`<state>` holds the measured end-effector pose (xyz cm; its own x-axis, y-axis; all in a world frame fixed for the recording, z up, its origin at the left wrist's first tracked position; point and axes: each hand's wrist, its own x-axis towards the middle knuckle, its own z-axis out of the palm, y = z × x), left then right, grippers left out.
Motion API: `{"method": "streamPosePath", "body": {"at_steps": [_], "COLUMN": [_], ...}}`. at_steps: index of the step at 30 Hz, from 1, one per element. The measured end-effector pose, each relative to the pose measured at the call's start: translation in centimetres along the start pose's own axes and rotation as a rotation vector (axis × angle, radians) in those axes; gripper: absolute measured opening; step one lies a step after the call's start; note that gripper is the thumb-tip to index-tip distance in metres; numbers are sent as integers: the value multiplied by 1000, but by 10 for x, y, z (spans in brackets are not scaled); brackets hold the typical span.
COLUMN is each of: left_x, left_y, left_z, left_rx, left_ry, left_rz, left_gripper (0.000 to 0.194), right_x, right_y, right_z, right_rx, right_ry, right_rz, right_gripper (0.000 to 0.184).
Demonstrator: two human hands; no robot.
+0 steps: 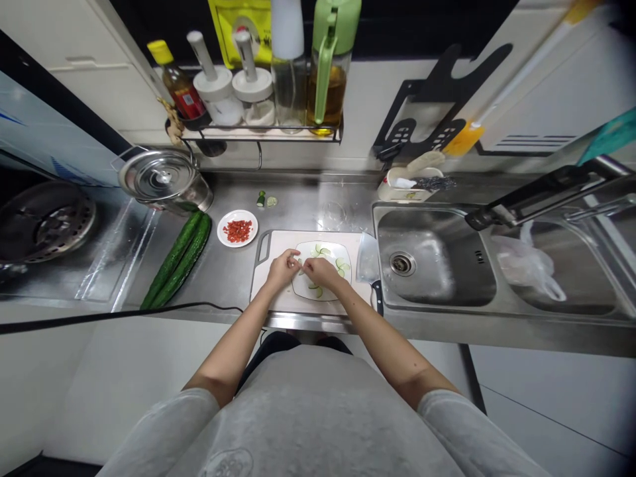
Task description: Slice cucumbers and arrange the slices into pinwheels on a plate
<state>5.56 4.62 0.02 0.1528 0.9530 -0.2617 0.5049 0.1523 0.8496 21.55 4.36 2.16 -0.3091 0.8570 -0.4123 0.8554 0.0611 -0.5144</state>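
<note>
Over the left side of a white square plate (325,296), my left hand (283,267) and my right hand (320,272) meet at the fingertips. Both hands are closed in a pinch around a small pale piece that looks like a cucumber slice, mostly hidden by the fingers. Thin green-edged cucumber slices (342,266) lie in small fans at the plate's top, right and bottom. The plate rests on a pale cutting board (265,291). A cleaver (368,258) with a black handle lies at the board's right edge.
Left of the board are a small plate of chopped red pieces (237,230), two whole cucumbers (179,258) and a lidded steel pot (163,179). Cucumber ends (261,199) lie behind. A sink (437,258) is at the right; a seasoning rack (263,136) hangs above.
</note>
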Motion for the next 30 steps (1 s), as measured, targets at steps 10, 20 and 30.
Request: {"method": "streamPosePath", "body": {"at_steps": [10, 20, 30], "left_x": [0, -5, -7], "left_y": [-1, -7, -6], "left_z": [5, 2, 0], "left_rx": [346, 403, 420], "left_ry": [53, 47, 49], "left_rz": [171, 188, 203], "left_gripper": [31, 22, 22], "right_x": [11, 9, 2], "right_y": [-8, -6, -6], "right_z": [2, 5, 15], "right_rx": [-85, -52, -50], "right_ry": [18, 24, 45], "right_rz": [111, 168, 168], "right_gripper": [19, 17, 16]}}
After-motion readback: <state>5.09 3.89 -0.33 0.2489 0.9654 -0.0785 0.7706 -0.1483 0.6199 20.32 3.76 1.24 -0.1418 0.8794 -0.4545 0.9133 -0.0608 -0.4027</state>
